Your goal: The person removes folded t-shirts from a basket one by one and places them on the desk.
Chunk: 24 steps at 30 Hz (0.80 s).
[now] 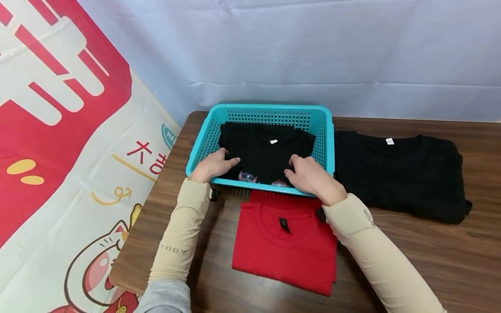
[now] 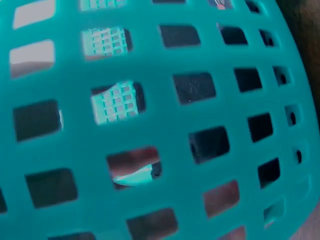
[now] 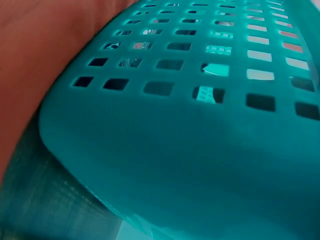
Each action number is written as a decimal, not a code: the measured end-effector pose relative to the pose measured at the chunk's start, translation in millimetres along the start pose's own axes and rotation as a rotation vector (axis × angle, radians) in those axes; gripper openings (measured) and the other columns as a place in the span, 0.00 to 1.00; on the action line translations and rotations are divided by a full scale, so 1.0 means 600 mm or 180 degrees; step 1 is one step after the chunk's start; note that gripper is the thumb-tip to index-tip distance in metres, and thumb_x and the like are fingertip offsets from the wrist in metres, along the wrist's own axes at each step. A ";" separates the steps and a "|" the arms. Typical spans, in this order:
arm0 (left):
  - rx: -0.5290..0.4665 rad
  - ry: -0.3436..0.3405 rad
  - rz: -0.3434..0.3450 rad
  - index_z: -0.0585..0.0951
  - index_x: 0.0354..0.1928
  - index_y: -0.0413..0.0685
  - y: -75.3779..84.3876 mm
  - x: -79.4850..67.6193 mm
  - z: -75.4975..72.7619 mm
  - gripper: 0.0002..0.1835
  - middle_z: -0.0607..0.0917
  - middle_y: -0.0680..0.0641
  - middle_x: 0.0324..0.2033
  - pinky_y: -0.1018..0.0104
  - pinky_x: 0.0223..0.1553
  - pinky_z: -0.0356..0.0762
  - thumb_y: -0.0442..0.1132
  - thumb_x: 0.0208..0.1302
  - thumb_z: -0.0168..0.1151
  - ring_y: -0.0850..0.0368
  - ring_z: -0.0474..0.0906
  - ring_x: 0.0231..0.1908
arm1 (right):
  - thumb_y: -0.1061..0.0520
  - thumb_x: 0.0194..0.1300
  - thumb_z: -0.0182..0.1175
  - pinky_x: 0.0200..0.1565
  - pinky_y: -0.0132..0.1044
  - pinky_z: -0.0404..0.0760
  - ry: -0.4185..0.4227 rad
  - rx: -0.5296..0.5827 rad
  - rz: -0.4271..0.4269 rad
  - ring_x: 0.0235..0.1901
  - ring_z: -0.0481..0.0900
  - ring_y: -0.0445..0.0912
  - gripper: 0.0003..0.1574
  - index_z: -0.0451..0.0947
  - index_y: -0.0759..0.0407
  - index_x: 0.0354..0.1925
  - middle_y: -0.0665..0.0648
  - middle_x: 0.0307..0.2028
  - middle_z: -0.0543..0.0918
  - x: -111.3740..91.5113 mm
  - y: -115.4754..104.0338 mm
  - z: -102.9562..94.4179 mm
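A black T-shirt point(image 1: 256, 152) with a white neck label and cartoon prints lies folded in a turquoise plastic basket point(image 1: 270, 108). My left hand point(image 1: 214, 166) reaches over the basket's front left rim, thumb and fingers spread on the shirt's left side. Over the front right rim comes my right hand point(image 1: 309, 175), its thumb and bent forefinger apart on the shirt's right part. The other fingertips are hidden. Both wrist views look close onto the basket's perforated wall point(image 2: 150, 120), with part of a hand point(image 3: 35, 65) at the left of the right wrist view.
A folded red T-shirt point(image 1: 285, 256) lies in front of the basket, its top edge close under the rim. To the right is a folded black garment point(image 1: 399, 174). All rest on a brown wooden table point(image 1: 156, 243), with a white curtain point(image 1: 313, 52) behind.
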<state>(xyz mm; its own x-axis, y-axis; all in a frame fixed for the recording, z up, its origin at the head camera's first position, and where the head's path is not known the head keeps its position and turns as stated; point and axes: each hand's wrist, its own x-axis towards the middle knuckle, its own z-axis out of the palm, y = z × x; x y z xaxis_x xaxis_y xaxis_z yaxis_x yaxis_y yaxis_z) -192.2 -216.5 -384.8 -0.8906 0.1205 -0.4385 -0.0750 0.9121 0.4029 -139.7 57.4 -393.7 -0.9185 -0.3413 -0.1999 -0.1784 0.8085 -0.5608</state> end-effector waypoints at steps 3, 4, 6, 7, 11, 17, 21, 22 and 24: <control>0.0079 -0.0090 0.0003 0.57 0.72 0.42 0.000 0.003 -0.001 0.39 0.62 0.40 0.71 0.47 0.67 0.62 0.61 0.70 0.47 0.43 0.60 0.69 | 0.52 0.72 0.49 0.36 0.40 0.76 -0.0117 -0.0022 0.0055 0.27 0.76 0.48 0.25 0.68 0.70 0.57 0.59 0.27 0.78 0.003 0.000 0.000; 0.0078 -0.0110 0.0014 0.57 0.72 0.42 0.000 0.004 -0.002 0.39 0.62 0.40 0.71 0.47 0.67 0.62 0.61 0.70 0.47 0.43 0.60 0.69 | 0.51 0.72 0.49 0.34 0.39 0.75 -0.0153 -0.0036 0.0072 0.27 0.76 0.47 0.26 0.68 0.70 0.57 0.59 0.27 0.77 0.004 0.001 0.000; 0.0039 -0.0125 0.0037 0.57 0.72 0.42 0.001 0.005 -0.003 0.39 0.62 0.41 0.71 0.47 0.67 0.62 0.62 0.70 0.47 0.43 0.60 0.69 | 0.51 0.72 0.49 0.33 0.38 0.73 -0.0226 -0.0042 0.0101 0.26 0.75 0.47 0.26 0.68 0.70 0.57 0.59 0.26 0.77 0.007 0.002 0.000; 0.0024 -0.0128 0.0043 0.57 0.72 0.43 0.001 0.005 -0.004 0.39 0.62 0.41 0.71 0.47 0.67 0.63 0.62 0.70 0.47 0.43 0.60 0.69 | 0.51 0.72 0.48 0.33 0.38 0.73 -0.0251 -0.0051 0.0112 0.27 0.75 0.48 0.26 0.68 0.70 0.57 0.59 0.27 0.77 0.008 0.004 0.000; -0.0026 -0.0123 0.0031 0.58 0.71 0.44 0.001 0.007 -0.005 0.38 0.63 0.41 0.71 0.48 0.65 0.65 0.62 0.69 0.47 0.44 0.63 0.66 | 0.50 0.72 0.48 0.33 0.38 0.74 -0.0256 -0.0116 0.0151 0.28 0.77 0.49 0.27 0.68 0.72 0.55 0.61 0.29 0.78 0.013 0.006 0.003; 0.0095 -0.0159 -0.0066 0.59 0.71 0.44 0.002 0.008 -0.005 0.38 0.63 0.41 0.71 0.48 0.65 0.64 0.62 0.70 0.46 0.43 0.62 0.67 | 0.48 0.71 0.49 0.32 0.38 0.75 -0.0309 -0.0218 0.0331 0.27 0.78 0.49 0.29 0.67 0.73 0.55 0.61 0.28 0.78 0.017 0.003 0.005; 0.0291 -0.0202 -0.0148 0.60 0.71 0.43 0.003 0.009 -0.002 0.38 0.65 0.41 0.70 0.47 0.65 0.65 0.63 0.69 0.45 0.42 0.64 0.66 | 0.48 0.71 0.50 0.32 0.38 0.75 -0.0357 -0.0241 0.0364 0.28 0.78 0.49 0.30 0.66 0.74 0.56 0.61 0.28 0.78 0.019 0.003 0.005; 0.0329 -0.0211 -0.0160 0.60 0.70 0.43 0.003 0.009 -0.001 0.38 0.66 0.41 0.69 0.47 0.65 0.65 0.63 0.69 0.45 0.42 0.64 0.66 | 0.47 0.71 0.50 0.33 0.38 0.74 -0.0373 -0.0233 0.0358 0.28 0.78 0.49 0.31 0.67 0.73 0.56 0.61 0.28 0.78 0.019 0.003 0.005; 0.0368 -0.0232 -0.0171 0.61 0.70 0.44 0.003 0.010 0.000 0.38 0.66 0.41 0.69 0.47 0.65 0.65 0.64 0.69 0.45 0.42 0.65 0.65 | 0.47 0.70 0.50 0.33 0.38 0.74 -0.0413 -0.0199 0.0327 0.27 0.78 0.49 0.31 0.66 0.73 0.56 0.60 0.27 0.78 0.019 0.003 0.006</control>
<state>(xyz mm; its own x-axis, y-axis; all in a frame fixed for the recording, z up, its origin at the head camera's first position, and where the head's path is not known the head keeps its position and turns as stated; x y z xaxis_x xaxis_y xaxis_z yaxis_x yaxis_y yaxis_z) -197.4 -214.1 -386.9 -0.8515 0.0945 -0.5157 -0.0658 0.9566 0.2839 -149.5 53.3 -399.8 -0.8805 -0.3111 -0.3577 -0.1113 0.8692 -0.4819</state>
